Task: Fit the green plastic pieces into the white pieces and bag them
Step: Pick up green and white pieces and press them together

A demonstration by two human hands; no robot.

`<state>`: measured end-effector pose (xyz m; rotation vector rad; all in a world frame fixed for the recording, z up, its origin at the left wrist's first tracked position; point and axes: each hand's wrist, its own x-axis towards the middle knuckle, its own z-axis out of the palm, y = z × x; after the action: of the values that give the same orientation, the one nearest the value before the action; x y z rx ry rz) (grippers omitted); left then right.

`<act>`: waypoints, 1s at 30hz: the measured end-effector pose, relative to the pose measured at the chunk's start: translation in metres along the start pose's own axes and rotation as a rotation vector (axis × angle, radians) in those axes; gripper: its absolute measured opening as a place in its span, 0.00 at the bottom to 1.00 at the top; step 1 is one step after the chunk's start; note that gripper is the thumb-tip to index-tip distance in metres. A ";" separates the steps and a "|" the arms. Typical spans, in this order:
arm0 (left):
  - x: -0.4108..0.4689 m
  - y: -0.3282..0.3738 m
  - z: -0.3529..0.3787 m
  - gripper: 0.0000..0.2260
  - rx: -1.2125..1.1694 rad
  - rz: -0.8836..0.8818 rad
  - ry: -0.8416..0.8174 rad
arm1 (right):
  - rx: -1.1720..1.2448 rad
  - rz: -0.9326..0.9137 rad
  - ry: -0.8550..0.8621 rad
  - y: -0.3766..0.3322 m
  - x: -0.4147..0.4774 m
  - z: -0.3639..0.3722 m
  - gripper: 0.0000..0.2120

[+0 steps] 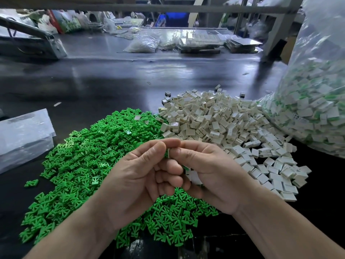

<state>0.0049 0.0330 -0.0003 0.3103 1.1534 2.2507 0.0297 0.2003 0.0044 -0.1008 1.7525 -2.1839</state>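
Note:
A big heap of green plastic pieces (89, 156) covers the near left of the dark table. To its right lies a heap of white square pieces (220, 118). Above the green heap my left hand (138, 176) and my right hand (207, 171) meet fingertip to fingertip. Between thumbs and forefingers they pinch one small green and white piece (167, 153), mostly hidden by the fingers. More white pieces (194, 176) show in the curled palm of my right hand. A large clear bag (313, 109) of joined green and white pieces stands at the right.
Flat clear plastic bags (22, 135) lie at the left edge. One stray green piece (31, 183) sits apart from the heap. Across the dark table (112, 81) are bags of parts (143, 43), stacked trays (201, 43) and a metal frame post (276, 28).

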 end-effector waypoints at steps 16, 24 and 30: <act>0.003 -0.007 -0.001 0.16 -0.104 0.091 -0.059 | 0.117 -0.051 -0.037 -0.001 0.000 0.009 0.08; 0.003 -0.007 -0.001 0.12 -0.059 0.112 -0.043 | 0.061 -0.065 -0.037 -0.004 -0.002 0.013 0.11; 0.001 -0.008 0.001 0.09 -0.041 0.150 -0.073 | 0.026 -0.098 -0.062 -0.008 -0.005 0.014 0.11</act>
<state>0.0074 0.0382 -0.0060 0.4725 1.0765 2.3683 0.0361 0.1902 0.0160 -0.2509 1.7186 -2.2461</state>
